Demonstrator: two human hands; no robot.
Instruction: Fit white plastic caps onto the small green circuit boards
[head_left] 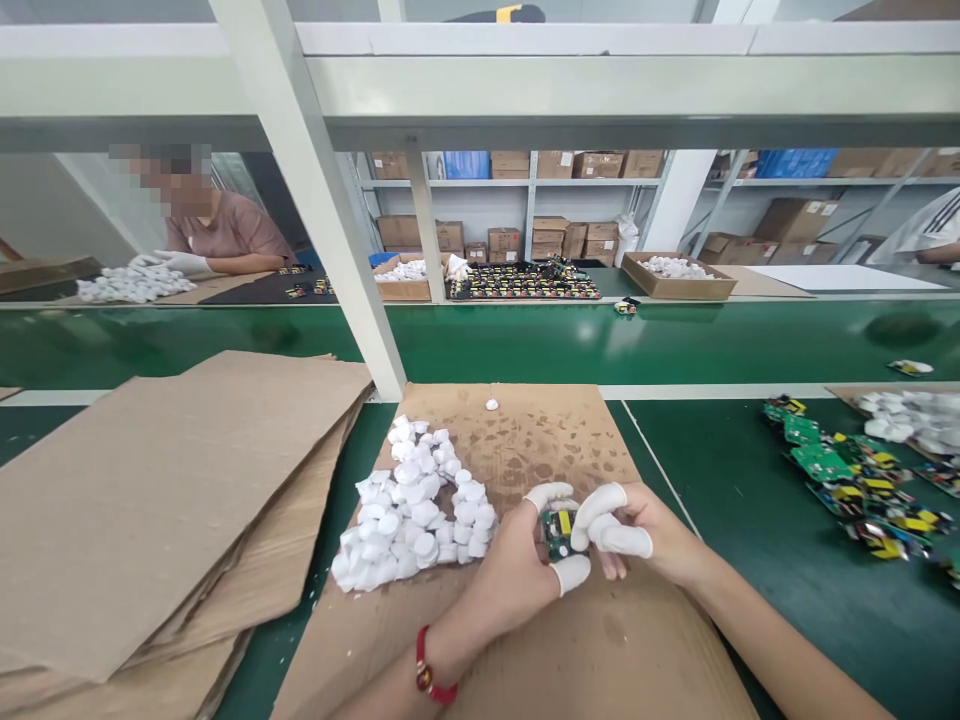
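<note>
My left hand (517, 560) grips a small green circuit board (559, 533) with a yellow-topped part on it, thumb and fingers at its edges. White finger cots cover several of my fingertips. At the board's right side, my right hand (622, 525) has its covered fingers bent together against it; whether they pinch anything small is hidden. Both hands are above a stained cardboard sheet (570, 430). Left of them lies a heap of white soft-looking pieces (420, 510), and one lone white piece (492, 404) sits near the sheet's far edge.
Stacked cardboard sheets (180, 480) lie at left. Circuit boards (862, 470) and more white pieces (919, 415) are at right. A slanted white post (330, 200) rises ahead, before a green conveyor belt (510, 340). Beyond it are boxes (679, 285), board rows (525, 280) and a gloved co-worker (225, 230).
</note>
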